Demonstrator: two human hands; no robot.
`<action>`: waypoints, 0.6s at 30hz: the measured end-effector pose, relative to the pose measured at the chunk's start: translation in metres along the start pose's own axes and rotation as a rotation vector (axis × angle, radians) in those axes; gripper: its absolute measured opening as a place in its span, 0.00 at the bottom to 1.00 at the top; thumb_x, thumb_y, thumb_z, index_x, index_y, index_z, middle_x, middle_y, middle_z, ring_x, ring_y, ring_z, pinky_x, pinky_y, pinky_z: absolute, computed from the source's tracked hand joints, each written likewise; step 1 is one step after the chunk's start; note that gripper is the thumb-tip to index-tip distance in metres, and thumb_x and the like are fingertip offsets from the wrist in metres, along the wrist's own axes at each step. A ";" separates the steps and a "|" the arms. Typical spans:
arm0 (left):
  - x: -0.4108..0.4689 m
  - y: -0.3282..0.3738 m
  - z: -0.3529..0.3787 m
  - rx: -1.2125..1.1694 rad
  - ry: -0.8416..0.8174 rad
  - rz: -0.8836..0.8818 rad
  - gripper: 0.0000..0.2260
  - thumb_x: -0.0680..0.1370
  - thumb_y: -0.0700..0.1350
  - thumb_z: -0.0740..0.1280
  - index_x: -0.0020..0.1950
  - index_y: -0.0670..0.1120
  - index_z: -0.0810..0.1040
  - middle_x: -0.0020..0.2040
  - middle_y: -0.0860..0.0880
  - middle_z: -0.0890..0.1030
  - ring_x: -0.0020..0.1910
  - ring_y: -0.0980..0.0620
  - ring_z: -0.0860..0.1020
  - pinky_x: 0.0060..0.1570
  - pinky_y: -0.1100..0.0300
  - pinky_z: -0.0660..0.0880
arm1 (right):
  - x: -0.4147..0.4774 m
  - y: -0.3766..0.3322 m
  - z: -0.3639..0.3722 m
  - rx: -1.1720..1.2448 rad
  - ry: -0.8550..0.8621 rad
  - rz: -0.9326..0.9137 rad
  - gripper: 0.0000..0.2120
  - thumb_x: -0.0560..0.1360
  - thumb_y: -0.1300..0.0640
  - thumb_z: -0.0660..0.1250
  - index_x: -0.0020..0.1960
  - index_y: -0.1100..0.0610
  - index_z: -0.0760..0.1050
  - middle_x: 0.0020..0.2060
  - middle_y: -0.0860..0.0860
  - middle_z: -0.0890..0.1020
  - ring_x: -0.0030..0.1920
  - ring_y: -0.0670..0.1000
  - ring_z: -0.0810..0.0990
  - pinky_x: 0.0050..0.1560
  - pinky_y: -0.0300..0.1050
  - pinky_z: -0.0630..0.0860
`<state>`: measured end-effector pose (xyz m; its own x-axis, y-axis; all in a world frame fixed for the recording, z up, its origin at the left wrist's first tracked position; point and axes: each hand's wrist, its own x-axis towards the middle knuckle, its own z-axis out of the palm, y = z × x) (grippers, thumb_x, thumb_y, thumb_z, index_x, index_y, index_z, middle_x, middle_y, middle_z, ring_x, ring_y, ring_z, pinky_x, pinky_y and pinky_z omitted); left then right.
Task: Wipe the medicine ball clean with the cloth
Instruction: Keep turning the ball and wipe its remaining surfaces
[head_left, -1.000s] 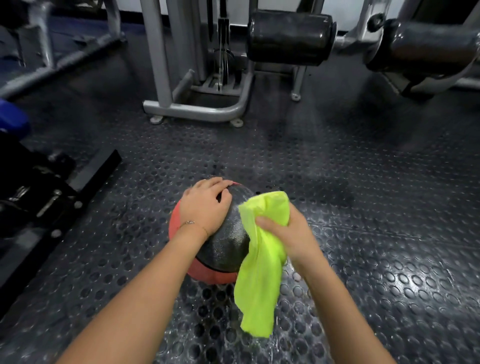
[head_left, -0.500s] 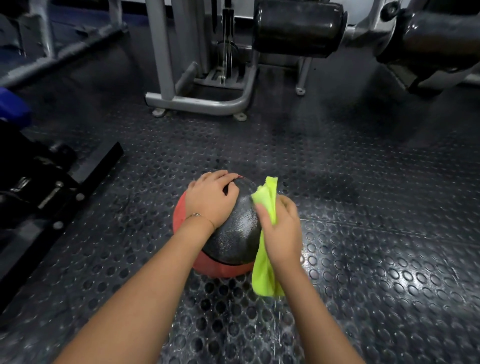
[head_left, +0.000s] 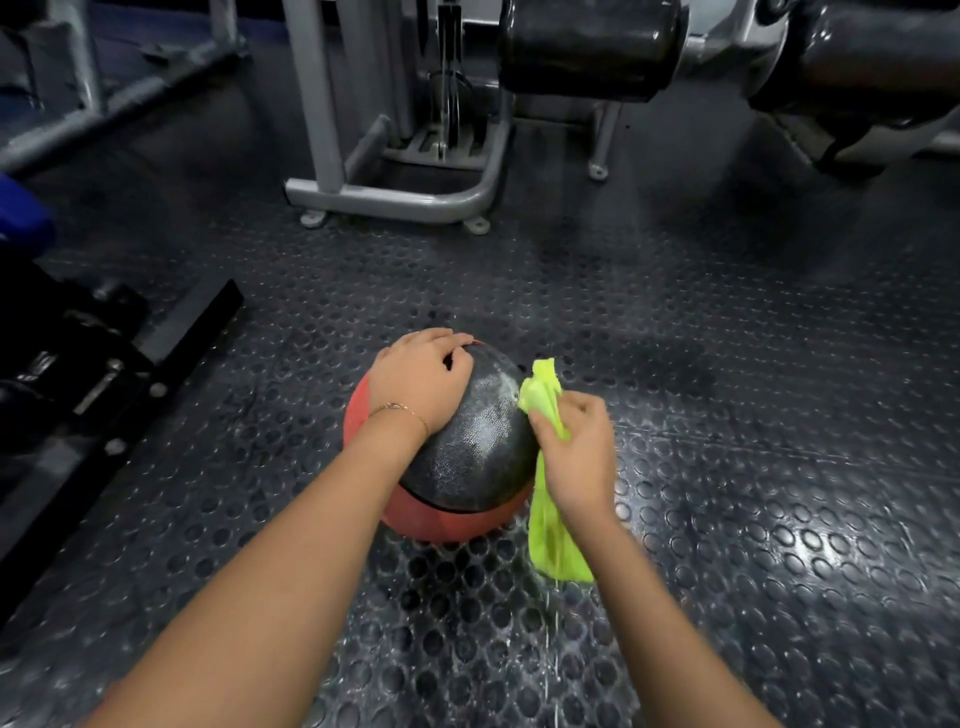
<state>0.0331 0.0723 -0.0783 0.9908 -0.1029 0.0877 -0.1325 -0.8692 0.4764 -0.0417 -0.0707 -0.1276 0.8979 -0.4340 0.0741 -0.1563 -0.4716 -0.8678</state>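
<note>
Both forearms come in from the bottom edge. The neon yellow-green cloth (head_left: 556, 545) has a loose tail hanging toward the floor (head_left: 753, 467) just right of the ball; I can't tell if it touches. Right grip (head_left: 576, 452) is curled tight round the cloth's bunched middle. The top wad pokes out above the fingers and touches the ball's right flank. Medicine ball (head_left: 478, 452) sits on the studded rubber floor at centre, black panel facing up, red panels at left and bottom. Left grip (head_left: 421, 382) is spread flat over the ball's top-left, fingers draped, holding nothing, just pressing it steady. The step looks like wiping the right side, with much of the surface probably left to do. To do it well: press the wad flat rather than edge-on and sweep in overlapping arcs. Let the left palm turn the ball between passes so the red underside comes round. Gather the dangling tail so it picks up no floor grit. The ball will likely roll if the left palm lets up. There is open floor right of and beyond the ball. The left is tighter, with a black machine base (head_left: 104, 364) whose bar end lies near. The grey machine frame (head_left: 395, 200) is well apart, and the black roller pads (head_left: 587, 47) are farthest, so no conflict.
</note>
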 end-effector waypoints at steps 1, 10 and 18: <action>0.002 0.000 -0.001 -0.002 0.002 -0.013 0.16 0.79 0.50 0.55 0.62 0.59 0.76 0.68 0.59 0.72 0.69 0.56 0.67 0.66 0.58 0.63 | -0.013 -0.002 0.001 -0.026 0.011 -0.067 0.17 0.75 0.52 0.65 0.61 0.58 0.74 0.57 0.53 0.74 0.58 0.54 0.72 0.59 0.50 0.69; -0.005 0.001 0.002 0.058 0.010 0.046 0.17 0.80 0.49 0.54 0.64 0.59 0.75 0.69 0.58 0.72 0.69 0.55 0.66 0.67 0.57 0.62 | 0.025 0.002 -0.005 -0.043 -0.038 0.018 0.14 0.74 0.54 0.67 0.57 0.58 0.77 0.56 0.52 0.74 0.60 0.55 0.72 0.60 0.47 0.68; 0.000 -0.009 0.002 0.043 -0.035 0.104 0.17 0.80 0.48 0.54 0.65 0.59 0.74 0.69 0.59 0.71 0.70 0.56 0.65 0.69 0.59 0.60 | -0.030 -0.006 -0.017 -0.168 -0.101 -0.295 0.20 0.73 0.48 0.63 0.63 0.53 0.74 0.58 0.49 0.73 0.57 0.51 0.69 0.60 0.50 0.69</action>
<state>0.0344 0.0793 -0.0838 0.9722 -0.2099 0.1038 -0.2341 -0.8727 0.4285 -0.0749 -0.0678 -0.1157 0.9492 -0.1863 0.2535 0.0579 -0.6886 -0.7228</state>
